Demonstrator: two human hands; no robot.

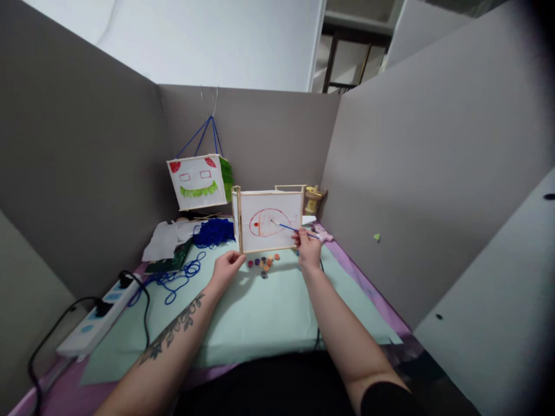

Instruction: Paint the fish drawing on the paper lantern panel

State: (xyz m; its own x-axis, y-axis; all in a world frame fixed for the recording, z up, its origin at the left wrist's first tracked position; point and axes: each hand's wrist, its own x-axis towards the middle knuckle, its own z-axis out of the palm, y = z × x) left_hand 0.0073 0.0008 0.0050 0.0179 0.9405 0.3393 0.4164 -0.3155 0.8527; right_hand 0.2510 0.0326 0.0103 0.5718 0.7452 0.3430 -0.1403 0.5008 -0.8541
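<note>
A wood-framed lantern box with white panels is held up above the table, its front panel showing a red fish outline with a red eye. My left hand grips the frame's lower left corner. Between the fingers of my right hand is a thin blue paintbrush; its tip lies over the fish drawing, and whether it touches the panel cannot be made out. The right fingers are also close to the frame's lower right corner. Below the box, several small paint pots stand on the light green table cover.
A painted lantern hangs by blue cords at the back left. Blue yarn, white paper and a power strip with black cables lie on the left. A yellowish spool-like object stands back right. Grey partitions surround the table.
</note>
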